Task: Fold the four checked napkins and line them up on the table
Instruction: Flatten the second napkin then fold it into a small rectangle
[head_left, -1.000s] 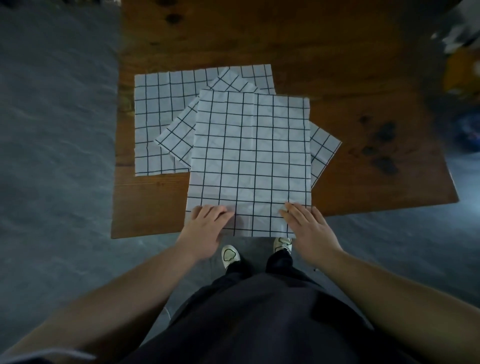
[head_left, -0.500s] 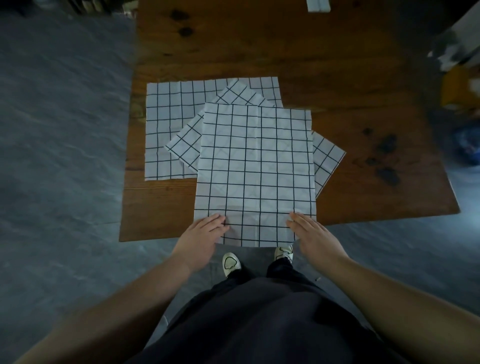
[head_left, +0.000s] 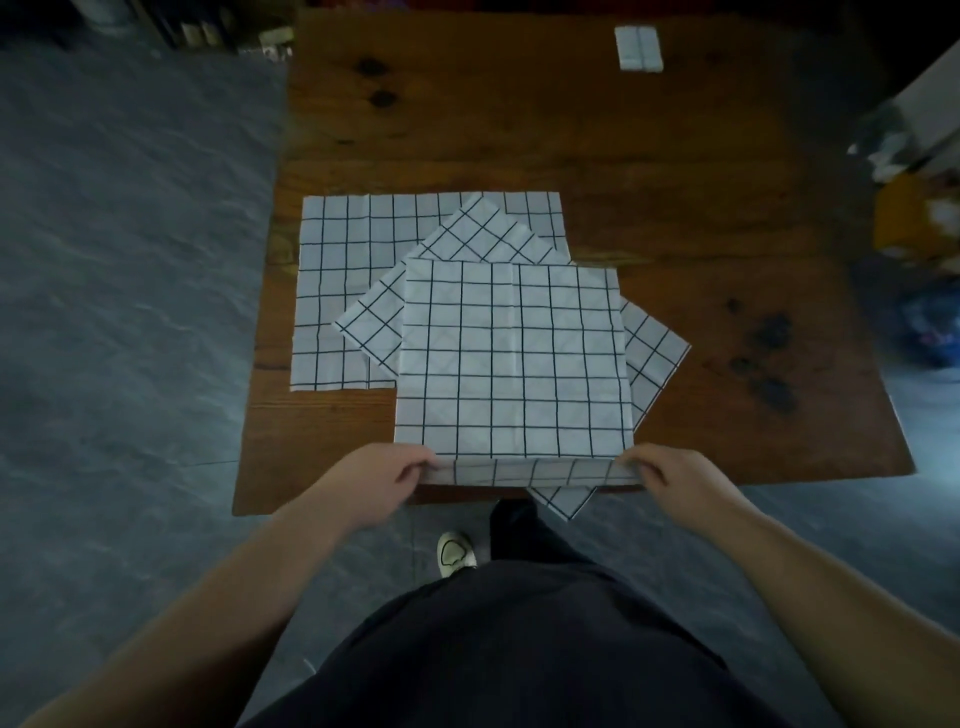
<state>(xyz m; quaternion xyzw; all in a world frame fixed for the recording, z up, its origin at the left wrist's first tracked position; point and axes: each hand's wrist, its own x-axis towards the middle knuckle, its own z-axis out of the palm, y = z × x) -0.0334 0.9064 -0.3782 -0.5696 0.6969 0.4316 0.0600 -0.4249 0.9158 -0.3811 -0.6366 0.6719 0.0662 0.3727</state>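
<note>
Three white napkins with a black check lie overlapping on the wooden table. The top napkin lies square to me, its near edge lifted and curled over. My left hand pinches its near left corner and my right hand pinches its near right corner. Under it a second napkin lies turned like a diamond, one corner hanging over the table's near edge. A third napkin lies flat at the left. A small folded white piece sits at the far right; whether it is a napkin I cannot tell.
The table's near edge runs just behind my hands. Dark stains mark the wood at the right. Grey stone floor surrounds the table. Blurred clutter stands beyond the right edge. My shoe shows below the table edge.
Both hands went from lying flat on the top napkin's near edge to pinching its corners. That edge is now lifted and turned over. The view has shifted back, showing more of the table's far side.
</note>
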